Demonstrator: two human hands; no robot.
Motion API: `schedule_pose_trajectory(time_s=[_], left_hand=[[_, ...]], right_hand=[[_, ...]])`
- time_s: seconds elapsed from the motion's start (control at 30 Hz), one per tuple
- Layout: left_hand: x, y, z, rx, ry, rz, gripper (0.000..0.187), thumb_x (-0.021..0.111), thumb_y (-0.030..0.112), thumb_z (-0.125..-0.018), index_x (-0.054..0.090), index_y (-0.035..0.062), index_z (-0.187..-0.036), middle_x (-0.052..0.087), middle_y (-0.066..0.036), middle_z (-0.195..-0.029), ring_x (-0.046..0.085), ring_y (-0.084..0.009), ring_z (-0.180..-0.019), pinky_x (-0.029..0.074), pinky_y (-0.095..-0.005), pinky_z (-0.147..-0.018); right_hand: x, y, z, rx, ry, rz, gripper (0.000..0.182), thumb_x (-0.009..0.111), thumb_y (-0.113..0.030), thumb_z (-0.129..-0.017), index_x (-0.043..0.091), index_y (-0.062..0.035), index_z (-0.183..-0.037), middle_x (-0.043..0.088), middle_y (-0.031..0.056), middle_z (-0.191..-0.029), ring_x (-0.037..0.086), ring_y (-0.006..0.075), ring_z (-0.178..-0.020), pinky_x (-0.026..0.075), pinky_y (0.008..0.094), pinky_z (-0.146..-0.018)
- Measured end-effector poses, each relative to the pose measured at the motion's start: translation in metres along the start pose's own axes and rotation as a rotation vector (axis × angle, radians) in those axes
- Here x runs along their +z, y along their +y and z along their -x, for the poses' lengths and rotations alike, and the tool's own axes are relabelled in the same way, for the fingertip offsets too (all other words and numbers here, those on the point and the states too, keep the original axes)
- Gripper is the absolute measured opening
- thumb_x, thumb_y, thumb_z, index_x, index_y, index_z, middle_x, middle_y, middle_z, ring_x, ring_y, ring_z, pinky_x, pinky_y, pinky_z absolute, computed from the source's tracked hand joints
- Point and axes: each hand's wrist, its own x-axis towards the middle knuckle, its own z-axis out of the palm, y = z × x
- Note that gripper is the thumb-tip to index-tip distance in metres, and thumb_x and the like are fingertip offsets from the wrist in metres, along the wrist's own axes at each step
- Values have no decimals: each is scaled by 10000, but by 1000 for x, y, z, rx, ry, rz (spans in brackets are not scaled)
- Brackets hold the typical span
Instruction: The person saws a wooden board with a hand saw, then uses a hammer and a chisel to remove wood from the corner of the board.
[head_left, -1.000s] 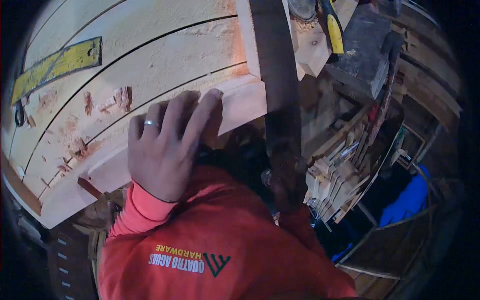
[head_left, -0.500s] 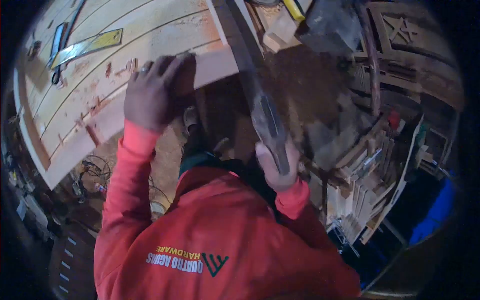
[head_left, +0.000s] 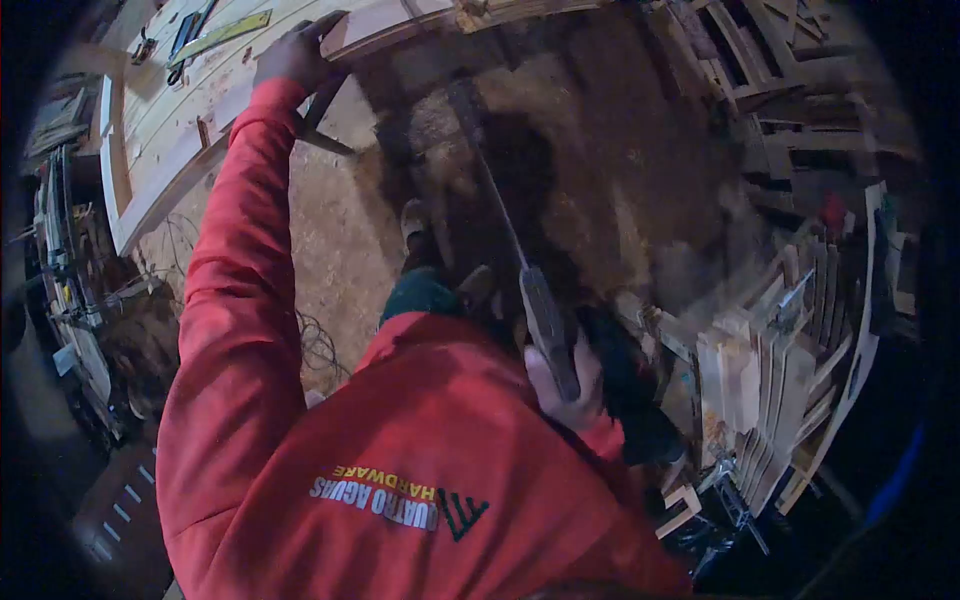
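Observation:
A handsaw (head_left: 543, 305) is in my right hand (head_left: 572, 385), its handle wrapped by my fingers. The thin blade points away from me over the floor, apart from the wood. At upper left, my left hand (head_left: 292, 58) grips the near edge of a pale wooden panel (head_left: 165, 185) made of boards with a raised border. Part of its grip is hidden. On the panel, beyond that hand, lie a yellow flat rule (head_left: 235, 30) and a dark-handled tool (head_left: 187, 35).
Cut timber pieces (head_left: 735, 385) stand stacked at the right. Wooden frames (head_left: 745, 45) lean at upper right. Cables (head_left: 318, 345) lie on the brown floor (head_left: 340, 240) below the panel. More stacked material (head_left: 75, 250) is at the far left.
The handsaw has come away from the panel's edge and now hangs over the floor. My left hand stays at the panel, which sits higher in view as I have moved back.

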Motion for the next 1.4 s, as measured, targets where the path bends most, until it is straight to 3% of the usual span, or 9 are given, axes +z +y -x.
schedule_pose_trajectory(time_s=[0.23,0.33,0.4,0.5,0.63,0.83,0.97,1.3,1.4], left_hand=[[-12,7,-2,-46,-91,-42,910,837,519,-724,460,349,-1535,590,-142,-1453,596,-361,-1296,511,-492,-1040],[-13,4,1,-19,-77,-14,878,835,497,-744,477,330,-1528,588,-150,-1450,588,-369,-1302,511,-485,-1040],[-10,0,3,-22,-74,-37,801,816,502,-783,510,333,-1504,619,-115,-1384,611,-355,-1254,515,-476,-1031],[-27,17,9,-82,-104,50,739,789,484,-826,541,273,-1489,641,-173,-1325,626,-379,-1212,510,-479,-1017],[-35,18,13,-6,-60,48,760,866,417,-760,592,241,-1447,673,-162,-1212,630,-378,-1167,514,-480,-996],[-44,25,18,-7,-2,86,822,918,382,-678,610,230,-1425,677,-138,-1182,636,-371,-1106,516,-472,-972],[-44,25,17,16,-12,94,807,899,434,-683,619,225,-1411,676,-135,-1187,634,-380,-1107,514,-480,-972],[-39,26,16,-7,-24,33,851,921,429,-652,605,264,-1425,689,-127,-1169,641,-376,-1103,527,-474,-952],[-40,22,13,17,-20,34,865,926,418,-656,594,271,-1441,687,-119,-1185,642,-372,-1107,526,-469,-961]], right_hand=[[5,-29,-53,-265,83,-70,368,754,-228,-911,663,33,-1154,732,186,-995,715,301,-861,551,386,-794],[48,-32,-143,-105,-85,-274,403,742,-221,-930,620,39,-1213,662,53,-830,607,200,-705,509,389,-679],[61,-33,-157,-92,-81,-180,362,708,-219,-961,626,21,-1219,658,68,-882,591,182,-759,508,374,-702],[50,-18,-127,190,-252,-969,383,632,-221,-1011,590,-17,-1331,615,84,-1091,553,153,-953,498,331,-807],[16,-6,-71,-252,-50,-206,338,678,-220,-973,646,-48,-1262,657,86,-1042,614,169,-941,517,335,-821],[-2,-37,-65,-290,29,-98,220,725,-207,-929,729,-53,-1086,707,97,-912,690,195,-863,541,342,-803],[86,-6,-167,-308,112,-266,360,721,-240,-927,665,-39,-1220,724,116,-977,698,241,-847,545,373,-785],[5,-4,-50,-294,-18,3,365,710,-257,-934,668,-72,-1246,719,105,-986,707,211,-951,548,364,-828],[23,-4,-80,-37,-63,-62,359,721,-286,-928,685,-65,-1209,724,127,-927,718,250,-911,554,376,-815]])
